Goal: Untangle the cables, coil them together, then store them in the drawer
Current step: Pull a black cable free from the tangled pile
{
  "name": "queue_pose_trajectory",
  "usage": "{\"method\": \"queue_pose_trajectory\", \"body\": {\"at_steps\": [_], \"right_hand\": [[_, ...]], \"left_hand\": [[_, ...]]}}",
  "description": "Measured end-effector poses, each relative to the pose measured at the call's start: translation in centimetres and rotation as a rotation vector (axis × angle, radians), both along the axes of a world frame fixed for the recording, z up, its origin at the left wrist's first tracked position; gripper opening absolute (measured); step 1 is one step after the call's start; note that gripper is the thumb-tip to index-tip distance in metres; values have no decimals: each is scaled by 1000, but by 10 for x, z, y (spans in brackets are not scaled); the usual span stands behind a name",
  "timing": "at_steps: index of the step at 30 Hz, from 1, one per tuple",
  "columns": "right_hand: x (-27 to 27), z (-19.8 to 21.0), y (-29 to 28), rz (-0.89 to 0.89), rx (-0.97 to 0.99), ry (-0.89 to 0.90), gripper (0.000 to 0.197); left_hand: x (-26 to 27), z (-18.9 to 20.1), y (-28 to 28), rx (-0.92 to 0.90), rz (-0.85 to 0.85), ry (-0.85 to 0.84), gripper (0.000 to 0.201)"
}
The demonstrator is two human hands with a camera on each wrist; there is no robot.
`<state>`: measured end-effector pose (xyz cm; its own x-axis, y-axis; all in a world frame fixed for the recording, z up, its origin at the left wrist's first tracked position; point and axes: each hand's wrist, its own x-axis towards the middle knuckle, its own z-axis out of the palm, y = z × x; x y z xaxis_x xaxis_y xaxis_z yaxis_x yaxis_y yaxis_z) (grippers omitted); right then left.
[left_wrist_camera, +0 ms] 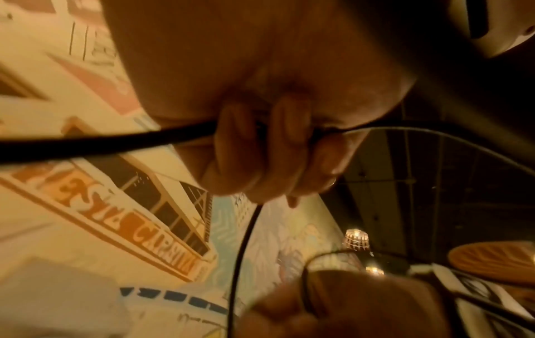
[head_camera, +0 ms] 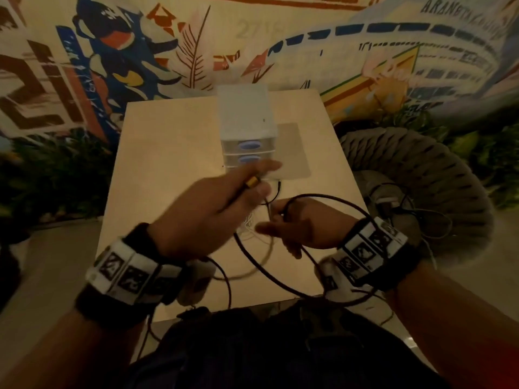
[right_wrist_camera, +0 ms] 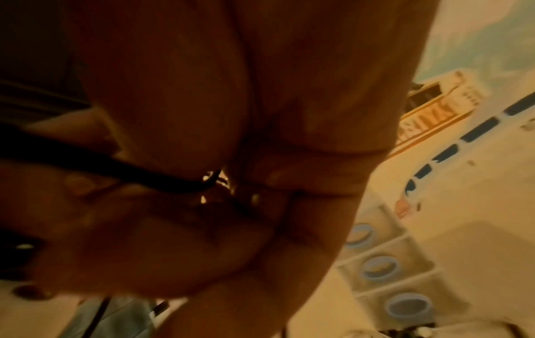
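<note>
A black cable (head_camera: 269, 279) hangs in wide loops above the beige table (head_camera: 157, 153). My left hand (head_camera: 224, 203) grips its end, a gold plug (head_camera: 252, 181) sticking out between thumb and fingers. The left wrist view shows those fingers (left_wrist_camera: 260, 148) curled round the black cable (left_wrist_camera: 87, 141). Just to the right, my right hand (head_camera: 306, 226) holds the gathered loops; the right wrist view shows the cable (right_wrist_camera: 130, 169) crossing its palm (right_wrist_camera: 260, 183). A thin white cable (head_camera: 250, 223) lies tangled on the table under both hands. The white drawer unit (head_camera: 247, 119) with blue handles stands behind.
A woven grey chair (head_camera: 415, 175) at the right of the table holds more loose wires. A painted mural wall stands close behind the table, with plants along its foot. My dark-clothed lap is at the table's near edge. The stacked drawers (right_wrist_camera: 379, 267) look closed.
</note>
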<state>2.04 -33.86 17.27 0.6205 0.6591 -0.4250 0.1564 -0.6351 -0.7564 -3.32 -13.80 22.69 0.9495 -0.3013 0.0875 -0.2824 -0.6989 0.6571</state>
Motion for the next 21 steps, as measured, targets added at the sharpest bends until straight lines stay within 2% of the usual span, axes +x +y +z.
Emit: {"method": "queue_pose_trajectory", "body": {"at_steps": [3,5,6,7,9,10,13,16,21], "right_hand": [[3,4,15,10,51,160,39],[3,3,23,-8,-28,230,21],[3,1,27,0,-61,224,22],[1,1,31,47,-12,123,25],[-5,2,39,27,56,-11,28],[-8,3,44,1,64,34,22],[-9,-5,42,-30,55,-29,14],[-19,-14,22,-99,109,-122,18],[-50,-65,-43,-222,55,-67,24]], "left_hand": [[1,-15,-5,127,-234,-47,50],[2,-25,-3,223,-250,-121,56],[3,-27,-1,255,-207,-147,54],[5,-29,-1,258,-149,-160,46],[10,-28,4,219,-53,-156,36],[12,-28,8,202,-27,-142,34],[21,-27,31,90,106,-108,21],[31,-23,68,-98,306,-117,25],[40,-26,118,-348,411,-58,37]]}}
